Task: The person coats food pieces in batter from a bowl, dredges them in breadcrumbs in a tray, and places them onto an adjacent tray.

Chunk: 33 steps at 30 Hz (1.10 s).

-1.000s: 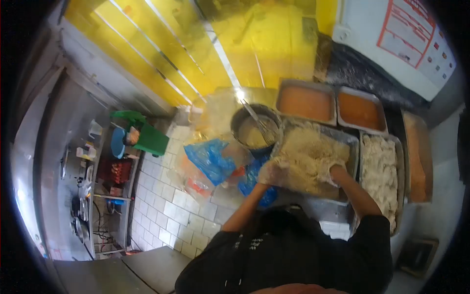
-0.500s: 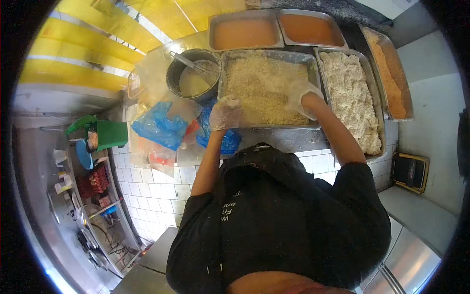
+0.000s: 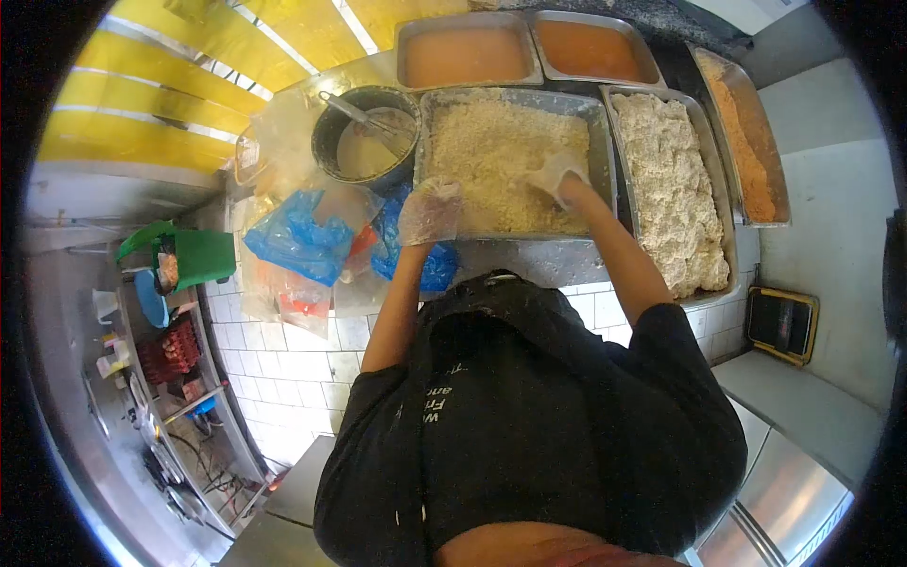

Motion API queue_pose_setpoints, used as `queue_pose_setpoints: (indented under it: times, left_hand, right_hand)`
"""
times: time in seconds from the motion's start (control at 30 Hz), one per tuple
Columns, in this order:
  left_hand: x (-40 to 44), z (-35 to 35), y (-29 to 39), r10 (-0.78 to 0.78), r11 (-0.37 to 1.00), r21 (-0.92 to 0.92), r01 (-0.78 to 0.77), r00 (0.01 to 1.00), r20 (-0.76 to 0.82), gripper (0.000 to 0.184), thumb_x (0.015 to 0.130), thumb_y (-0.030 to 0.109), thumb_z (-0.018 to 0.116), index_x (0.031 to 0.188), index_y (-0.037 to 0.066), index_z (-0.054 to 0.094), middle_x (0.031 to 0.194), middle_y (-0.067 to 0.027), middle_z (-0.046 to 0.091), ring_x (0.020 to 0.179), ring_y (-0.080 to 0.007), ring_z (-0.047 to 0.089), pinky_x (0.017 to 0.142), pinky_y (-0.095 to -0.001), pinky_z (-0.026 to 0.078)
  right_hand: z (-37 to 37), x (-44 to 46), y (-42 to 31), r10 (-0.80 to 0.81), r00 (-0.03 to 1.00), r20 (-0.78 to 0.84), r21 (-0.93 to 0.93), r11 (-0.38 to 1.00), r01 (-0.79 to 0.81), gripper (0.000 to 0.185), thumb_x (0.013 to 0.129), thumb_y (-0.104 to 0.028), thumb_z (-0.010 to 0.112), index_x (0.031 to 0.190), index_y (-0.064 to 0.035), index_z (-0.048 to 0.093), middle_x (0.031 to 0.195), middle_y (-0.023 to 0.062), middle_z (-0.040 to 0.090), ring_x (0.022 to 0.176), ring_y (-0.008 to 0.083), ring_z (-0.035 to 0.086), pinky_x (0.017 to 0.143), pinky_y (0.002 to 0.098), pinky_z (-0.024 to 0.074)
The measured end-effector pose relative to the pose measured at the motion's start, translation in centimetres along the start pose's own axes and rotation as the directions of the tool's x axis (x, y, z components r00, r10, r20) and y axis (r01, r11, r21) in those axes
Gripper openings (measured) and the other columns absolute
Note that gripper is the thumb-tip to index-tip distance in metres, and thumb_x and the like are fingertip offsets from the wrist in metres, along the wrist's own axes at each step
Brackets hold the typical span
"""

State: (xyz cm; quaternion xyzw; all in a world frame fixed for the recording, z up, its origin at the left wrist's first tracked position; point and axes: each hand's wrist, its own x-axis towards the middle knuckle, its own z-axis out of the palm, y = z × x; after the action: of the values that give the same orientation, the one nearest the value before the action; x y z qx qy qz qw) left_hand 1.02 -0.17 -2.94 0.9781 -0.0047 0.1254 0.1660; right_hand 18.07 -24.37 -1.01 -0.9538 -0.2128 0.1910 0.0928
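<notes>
A metal tray point(image 3: 599, 219) holds a layer of pale yellow crumbs point(image 3: 501, 142). My left hand point(image 3: 432, 210), in a clear plastic glove, rests at the tray's near left corner; its fingers wrap over the rim. Also gloved, my right hand point(image 3: 559, 180) reaches into the right part of the crumbs, its fingertips hidden or blurred there. Left of the tray is a dark pot point(image 3: 328, 142) of pale batter with a whisk point(image 3: 357, 115) in it. To the right, a second long tray point(image 3: 723, 203) is filled with lumpy, pale, coated pieces point(image 3: 666, 170).
Two trays of orange liquid point(image 3: 465, 55) point(image 3: 588, 50) stand at the back. A tray of orange powder point(image 3: 746, 142) is at far right. Blue plastic bags point(image 3: 302, 238) lie at left. A green bin point(image 3: 206, 255) and shelves stand farther left.
The view has tilted down over the trays since the first frame. My right hand has moved from the tray's right edge inward over the crumbs. My left hand stays at the near left corner.
</notes>
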Motion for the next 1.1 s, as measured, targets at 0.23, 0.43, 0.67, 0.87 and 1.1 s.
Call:
queue_pose_setpoints:
  times: [0.23,0.43,0.67,0.87,1.1]
  left_hand:
    - [-0.7,0.1,-0.4,0.015,0.999,0.044,-0.015,1.0,-0.006,0.005,0.086,0.02,0.061,0.083,0.016,0.063,0.086,-0.0093,0.067,0.08,-0.0308,0.067,0.07,-0.0426,0.056]
    - [-0.5,0.5,-0.6,0.111,0.994,0.011,-0.111,0.994,0.002,0.008,0.081,0.017,0.06,0.086,0.015,0.066,0.084,-0.0053,0.065,0.091,-0.0259,0.065,0.082,-0.0369,0.053]
    - [-0.2,-0.9,-0.2,0.101,0.977,0.17,-0.128,0.983,0.155,0.011,0.086,0.016,0.061,0.094,0.011,0.066,0.103,-0.0075,0.07,0.1,-0.0255,0.067,0.087,-0.0342,0.053]
    - [0.1,-1.9,1.0,-0.017,1.0,0.004,0.017,0.996,0.093,0.011,0.086,0.017,0.063,0.094,0.011,0.067,0.097,-0.0075,0.072,0.09,-0.0274,0.07,0.078,-0.0367,0.055]
    - [-2.0,3.7,-4.1,-0.291,0.506,-0.776,0.377,0.921,0.258,0.008,0.084,0.017,0.063,0.089,0.011,0.066,0.094,-0.0079,0.071,0.088,-0.0292,0.069,0.076,-0.0381,0.056]
  right_hand:
    - [3.3,0.3,-1.0,-0.15,0.988,-0.025,0.191,0.97,0.152,0.062,0.085,-0.049,0.068,0.123,0.0009,0.065,0.119,0.0221,0.069,0.099,0.0343,0.069,0.085,0.0418,0.056]
    - [-2.8,-3.7,2.4,-0.138,0.965,-0.221,0.155,0.972,0.174,0.057,0.088,-0.041,0.068,0.129,-0.0018,0.06,0.128,0.0235,0.063,0.108,0.0346,0.065,0.093,0.0418,0.0539]
    - [-19.8,-15.9,7.2,0.269,0.925,-0.268,0.191,0.956,-0.223,0.038,0.088,-0.035,0.073,0.112,-0.0059,0.068,0.109,0.0162,0.072,0.097,0.0264,0.07,0.089,0.0393,0.0564]
    - [-23.6,-23.2,13.7,0.592,0.728,-0.345,0.111,0.796,-0.595,0.027,0.094,-0.032,0.065,0.109,-0.0108,0.072,0.107,0.0162,0.073,0.102,0.0317,0.07,0.092,0.0432,0.0556]
    - [-11.0,-25.2,19.6,0.456,0.881,0.126,-0.379,0.843,-0.382,0.039,0.096,-0.021,0.049,0.125,0.0024,0.06,0.112,0.0265,0.07,0.11,0.0387,0.068,0.092,0.047,0.0548]
